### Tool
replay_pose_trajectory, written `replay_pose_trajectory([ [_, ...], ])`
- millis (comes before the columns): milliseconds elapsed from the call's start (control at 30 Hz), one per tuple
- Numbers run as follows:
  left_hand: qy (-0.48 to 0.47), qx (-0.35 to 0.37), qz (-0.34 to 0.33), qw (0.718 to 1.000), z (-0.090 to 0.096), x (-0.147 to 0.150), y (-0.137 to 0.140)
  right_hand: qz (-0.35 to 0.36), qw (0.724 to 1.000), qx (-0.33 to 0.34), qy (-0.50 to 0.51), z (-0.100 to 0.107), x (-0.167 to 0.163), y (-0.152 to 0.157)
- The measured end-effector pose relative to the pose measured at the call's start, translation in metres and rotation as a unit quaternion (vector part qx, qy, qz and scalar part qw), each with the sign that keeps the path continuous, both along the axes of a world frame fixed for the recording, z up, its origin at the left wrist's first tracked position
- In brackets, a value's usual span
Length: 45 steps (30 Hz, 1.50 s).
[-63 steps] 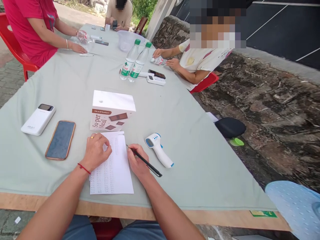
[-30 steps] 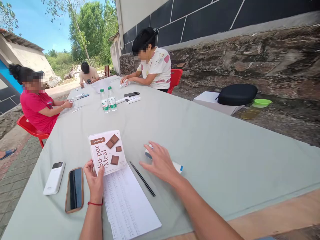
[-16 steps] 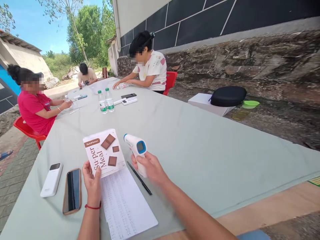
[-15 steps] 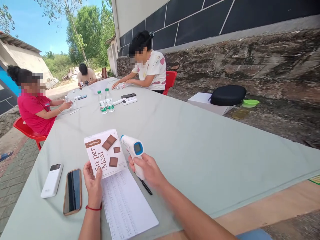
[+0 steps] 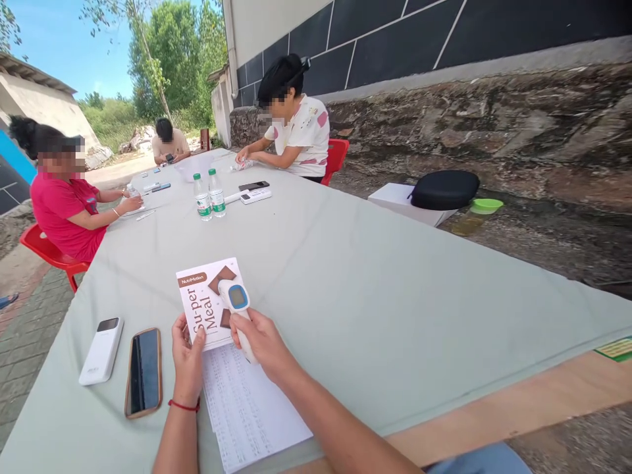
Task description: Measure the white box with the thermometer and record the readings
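Note:
My left hand [image 5: 188, 352] is closed on the lower left part of a white box [image 5: 197, 306] printed "NutriMotion Su-per Meal" with brown chocolate pictures. The box stands tilted up, its front facing me. In my right hand [image 5: 259, 339] is a white infrared thermometer [image 5: 238, 306] with a blue-rimmed display. My fingers wrap its handle, and its head overlaps the right side of the box front; whether the two touch I cannot tell. Beneath both hands lie printed paper sheets [image 5: 257, 415], partly covered by the box and my right forearm.
To the left lie a white power bank [image 5: 101, 351] and a phone in a brown case [image 5: 143, 372]. Two water bottles [image 5: 209, 197] stand further up the table [image 5: 375, 296]. Three people sit around it. A black case [image 5: 444, 189] rests on a white box beyond the right edge.
My right hand has brought the thermometer leftward, from beside the box to in front of it. The box has shifted slightly right. The black pen is now hidden from sight.

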<state>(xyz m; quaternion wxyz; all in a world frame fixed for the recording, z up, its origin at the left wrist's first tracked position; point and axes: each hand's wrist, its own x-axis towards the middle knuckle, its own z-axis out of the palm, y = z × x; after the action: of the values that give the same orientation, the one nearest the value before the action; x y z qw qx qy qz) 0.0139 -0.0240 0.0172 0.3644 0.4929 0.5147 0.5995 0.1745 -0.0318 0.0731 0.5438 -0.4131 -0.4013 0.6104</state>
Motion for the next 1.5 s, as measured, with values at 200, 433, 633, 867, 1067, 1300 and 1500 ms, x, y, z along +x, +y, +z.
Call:
replay_pose_trajectory([
  [200,-0.02,-0.002,-0.027,0.999,0.0,-0.003,0.001,-0.037,0.995,0.039,-0.079,-0.003,-0.007,-0.001],
  [433,-0.021,-0.004,-0.034,0.999,0.002,-0.003,0.0,-0.037,0.993,0.035,-0.105,-0.002,-0.007,-0.003],
  [633,-0.017,-0.004,-0.029,0.999,0.004,-0.002,-0.001,-0.027,0.996,0.025,-0.086,-0.002,-0.007,-0.004],
  [867,0.004,-0.022,-0.089,0.996,0.007,-0.003,-0.001,-0.015,0.993,0.093,-0.075,0.022,0.004,-0.035],
  [1067,0.013,0.021,-0.068,0.997,0.006,0.003,-0.002,-0.002,0.988,0.13,-0.078,0.043,0.017,-0.063],
  [1300,0.007,0.075,0.039,0.996,0.005,-0.005,0.004,-0.033,0.971,0.118,-0.207,0.019,0.054,-0.058],
  [1500,0.039,0.099,0.12,0.987,-0.005,-0.014,0.013,-0.086,0.812,0.017,-0.577,-0.052,0.122,-0.015],
])
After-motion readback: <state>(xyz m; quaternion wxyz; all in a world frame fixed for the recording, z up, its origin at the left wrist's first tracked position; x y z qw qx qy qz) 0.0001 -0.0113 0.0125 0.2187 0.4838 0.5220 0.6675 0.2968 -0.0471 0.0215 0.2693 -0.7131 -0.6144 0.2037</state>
